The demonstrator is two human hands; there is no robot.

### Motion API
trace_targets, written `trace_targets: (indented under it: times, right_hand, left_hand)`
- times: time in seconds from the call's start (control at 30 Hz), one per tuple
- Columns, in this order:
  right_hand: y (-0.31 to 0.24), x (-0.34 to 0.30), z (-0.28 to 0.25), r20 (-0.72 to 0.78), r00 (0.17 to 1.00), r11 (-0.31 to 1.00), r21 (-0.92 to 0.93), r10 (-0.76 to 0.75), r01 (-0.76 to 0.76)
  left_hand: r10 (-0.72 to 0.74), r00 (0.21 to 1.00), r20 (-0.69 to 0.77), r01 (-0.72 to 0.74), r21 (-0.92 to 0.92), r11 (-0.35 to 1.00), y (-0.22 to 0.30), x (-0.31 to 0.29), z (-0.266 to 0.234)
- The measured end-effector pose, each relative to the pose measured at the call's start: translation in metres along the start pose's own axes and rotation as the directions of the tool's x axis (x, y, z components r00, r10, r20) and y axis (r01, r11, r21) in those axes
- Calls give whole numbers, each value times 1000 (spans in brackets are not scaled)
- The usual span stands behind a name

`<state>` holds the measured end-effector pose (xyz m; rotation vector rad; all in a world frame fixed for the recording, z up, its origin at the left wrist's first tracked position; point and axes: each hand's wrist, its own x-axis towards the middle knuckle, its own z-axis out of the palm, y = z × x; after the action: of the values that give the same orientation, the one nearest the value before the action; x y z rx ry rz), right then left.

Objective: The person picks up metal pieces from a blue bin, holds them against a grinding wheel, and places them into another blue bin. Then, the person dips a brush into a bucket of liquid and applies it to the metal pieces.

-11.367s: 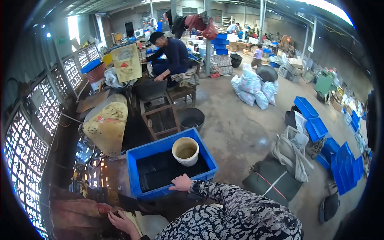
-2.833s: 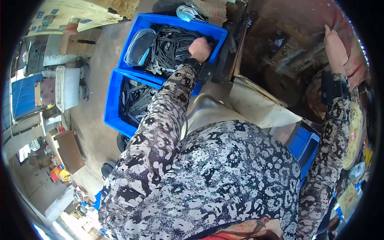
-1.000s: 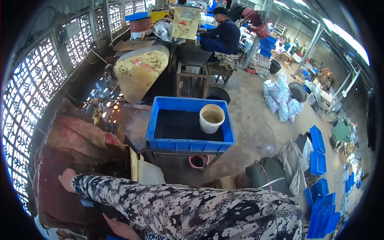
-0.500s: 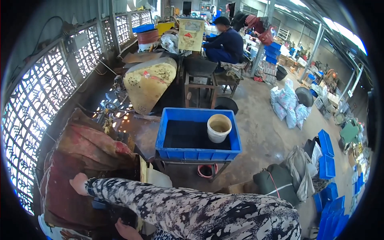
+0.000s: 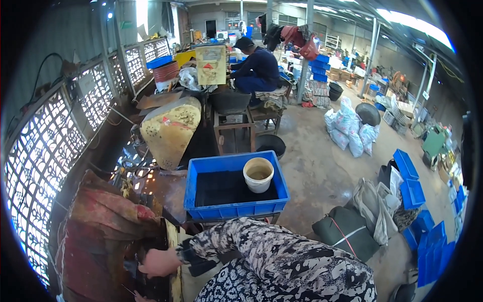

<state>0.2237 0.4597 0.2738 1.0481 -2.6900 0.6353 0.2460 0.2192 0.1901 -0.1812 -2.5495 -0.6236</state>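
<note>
My right hand [image 5: 160,262] reaches across to the left in a black-and-white patterned sleeve. Its fingers look curled over a dark, wet recess beside a reddish-brown cloth cover [image 5: 95,246]; what they hold, if anything, is hidden. Only a sliver of my left hand [image 5: 144,298] shows at the lower edge, its fingers mostly cut off. Close to it lies a thin light strip or rod [image 5: 128,289], and I cannot tell whether the hand holds it. A pale upright board edge [image 5: 173,246] stands just under my right wrist.
A blue tub [image 5: 236,209] of dark liquid, with a white bucket [image 5: 258,175] inside, stands on a stand ahead. Beyond sits a yellowish machine guard [image 5: 171,133] and a seated person [image 5: 256,70]. Blue crates [image 5: 432,256], a dark green bundle [image 5: 347,234] and filled sacks [image 5: 352,128] lie right.
My right hand has left the cloth cover's left part and come right and down to the dark recess. The left hand has slipped lower, nearly out of view. The view has shifted.
</note>
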Motion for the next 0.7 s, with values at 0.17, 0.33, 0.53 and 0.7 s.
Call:
trace_targets:
  times: [0.17,0.33,0.53,0.7]
  right_hand:
    - [3,-49,12,28,999,999,-14,-41,41]
    - [7,-91,25,133,988,993,-69,-84,94]
    - [11,-115,30,196,971,989,-15,-140,146]
    - [10,-117,25,191,973,991,-10,-127,132]
  left_hand:
    - [111,992,56,-119,167,979,-3,7,25]
    - [154,962,225,-200,201,959,13,1,29]
    - [201,913,356,-283,195,939,-4,5,37]
    - [152,854,498,-267,168,949,-34,13,66]
